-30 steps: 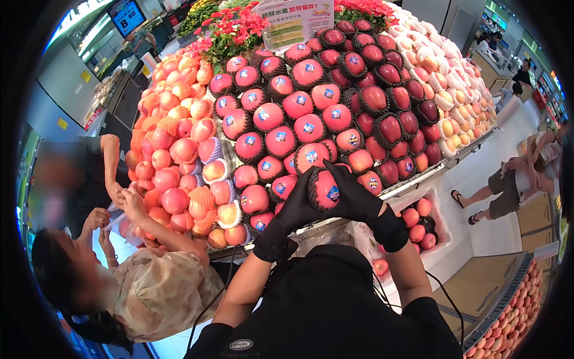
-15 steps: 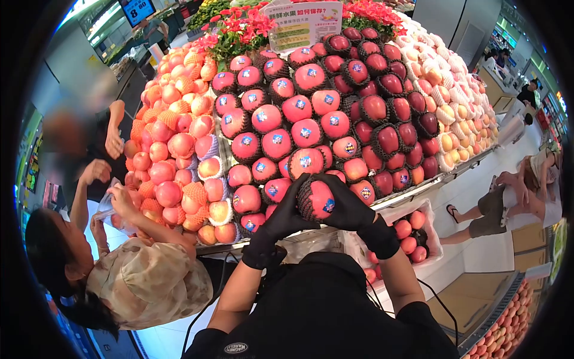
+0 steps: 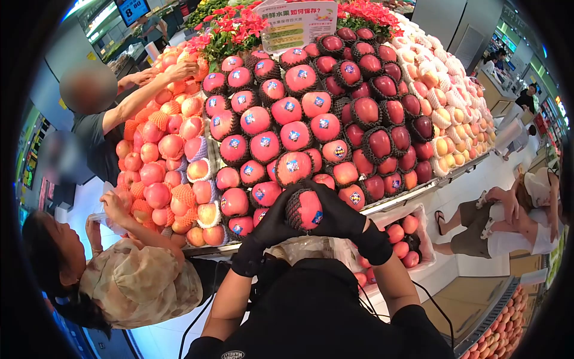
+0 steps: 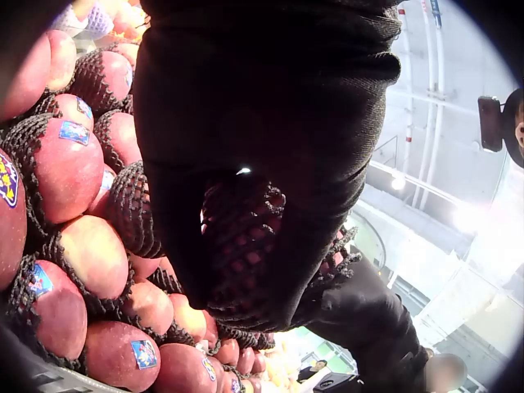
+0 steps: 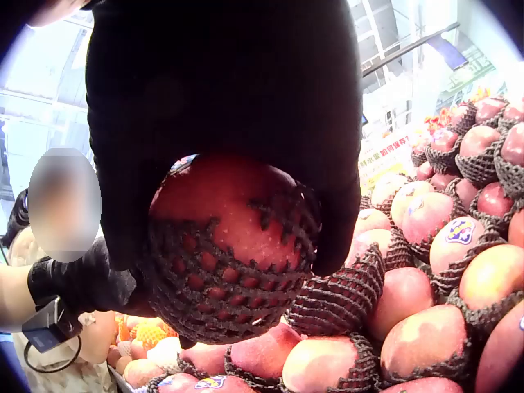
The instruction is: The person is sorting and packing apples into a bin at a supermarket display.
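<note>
Both hands wear black gloves and hold one red apple (image 3: 310,209) between them, in front of the chest at the near edge of the display. A black foam net covers the apple's left side, and a blue sticker shows at its lower right. The left hand (image 3: 274,220) curls round the netted side; in the left wrist view the net (image 4: 246,237) shows between its dark fingers. Around the other side curl the fingers of the right hand (image 3: 342,214). In the right wrist view the apple (image 5: 233,237) sits below the palm, its lower part in the net.
Stickered apples (image 3: 263,146) in black nets slope up behind the hands, with darker red apples (image 3: 380,143) beside them. Orange-netted fruit (image 3: 156,173) lies left, white-netted fruit (image 3: 445,113) right. A crate (image 3: 426,239) of apples stands low at right. Two people reach in at left.
The held apple has come slightly back toward the body and turned, its sticker now lower right. Both hands keep their hold. At left, another person's arms now stretch over the orange-netted fruit.
</note>
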Motion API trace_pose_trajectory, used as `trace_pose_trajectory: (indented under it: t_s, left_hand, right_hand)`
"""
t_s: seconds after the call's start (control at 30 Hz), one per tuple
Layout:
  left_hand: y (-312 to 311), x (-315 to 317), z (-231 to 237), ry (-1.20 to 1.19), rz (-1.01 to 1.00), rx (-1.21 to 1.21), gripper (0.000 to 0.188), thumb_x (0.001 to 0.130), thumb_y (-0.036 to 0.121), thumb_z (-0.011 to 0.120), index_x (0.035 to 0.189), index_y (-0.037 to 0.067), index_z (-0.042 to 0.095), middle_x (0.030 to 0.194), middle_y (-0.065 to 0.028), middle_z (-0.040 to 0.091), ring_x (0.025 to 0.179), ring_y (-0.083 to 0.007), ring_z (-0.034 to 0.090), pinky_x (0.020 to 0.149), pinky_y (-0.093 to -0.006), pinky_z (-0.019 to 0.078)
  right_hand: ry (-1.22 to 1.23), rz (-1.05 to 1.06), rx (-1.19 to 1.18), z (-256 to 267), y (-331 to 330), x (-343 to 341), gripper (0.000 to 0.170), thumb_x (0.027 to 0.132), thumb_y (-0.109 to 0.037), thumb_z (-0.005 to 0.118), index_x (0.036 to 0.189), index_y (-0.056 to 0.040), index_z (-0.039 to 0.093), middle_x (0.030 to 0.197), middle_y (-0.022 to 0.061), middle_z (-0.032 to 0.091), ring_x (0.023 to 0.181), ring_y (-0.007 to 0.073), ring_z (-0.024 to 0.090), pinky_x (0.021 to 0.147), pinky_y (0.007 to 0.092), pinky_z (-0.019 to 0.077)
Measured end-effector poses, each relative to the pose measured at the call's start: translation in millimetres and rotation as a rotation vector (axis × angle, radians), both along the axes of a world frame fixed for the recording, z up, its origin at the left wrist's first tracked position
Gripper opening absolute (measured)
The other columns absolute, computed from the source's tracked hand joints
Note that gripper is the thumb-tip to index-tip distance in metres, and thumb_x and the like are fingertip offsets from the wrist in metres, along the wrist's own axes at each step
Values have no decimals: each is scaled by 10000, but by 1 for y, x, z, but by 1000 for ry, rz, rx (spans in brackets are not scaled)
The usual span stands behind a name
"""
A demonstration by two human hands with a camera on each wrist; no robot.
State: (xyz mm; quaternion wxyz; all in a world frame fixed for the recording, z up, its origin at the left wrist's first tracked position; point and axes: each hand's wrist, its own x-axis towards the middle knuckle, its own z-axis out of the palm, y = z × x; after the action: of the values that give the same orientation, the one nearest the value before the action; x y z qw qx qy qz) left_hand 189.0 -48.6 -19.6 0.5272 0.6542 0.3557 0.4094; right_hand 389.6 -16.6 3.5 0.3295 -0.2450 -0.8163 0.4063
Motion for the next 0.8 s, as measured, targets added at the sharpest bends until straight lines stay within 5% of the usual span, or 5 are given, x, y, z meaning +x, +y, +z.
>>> trace_pose_trajectory:
  t_s: [0.13, 0.5, 0.63, 0.8]
  left_hand:
    - [15, -8, -1, 61, -47, 57, 969, 659, 116, 861, 1441, 51, 293, 1413, -114, 413, 1315, -224, 414, 1085, -377, 377]
    - [44, -51, 9, -87, 7, -48, 1081, 635, 126, 878, 1485, 118, 211, 1478, -99, 290, 1253, -245, 447, 969, -399, 482]
    - [55, -79, -11, -211, 121, -146, 923, 740, 46, 772, 1483, 121, 230, 1411, -95, 357, 1107, -178, 537, 873, -333, 510]
    - [67, -102, -38, -354, 260, -73, 520, 859, -35, 627, 1334, 15, 422, 1180, -97, 548, 972, -154, 588, 837, -306, 511]
  right_hand:
    - [-47, -149, 81, 1, 0, -11, 725, 668, -160, 819, 1261, -13, 429, 1223, 173, 492, 1180, 361, 475, 991, 427, 402]
    - [-68, -350, 230, 19, 21, -30, 785, 632, -174, 847, 1272, -5, 425, 1185, 177, 517, 1103, 358, 515, 958, 434, 415]
    - [-110, -398, 344, 34, 34, -36, 828, 600, -152, 855, 1294, -9, 427, 1200, 175, 518, 1115, 370, 515, 972, 444, 418]
    - [-141, -401, 363, 48, 56, -33, 813, 566, -101, 832, 1285, -39, 458, 1223, 164, 511, 1132, 369, 502, 981, 423, 416]
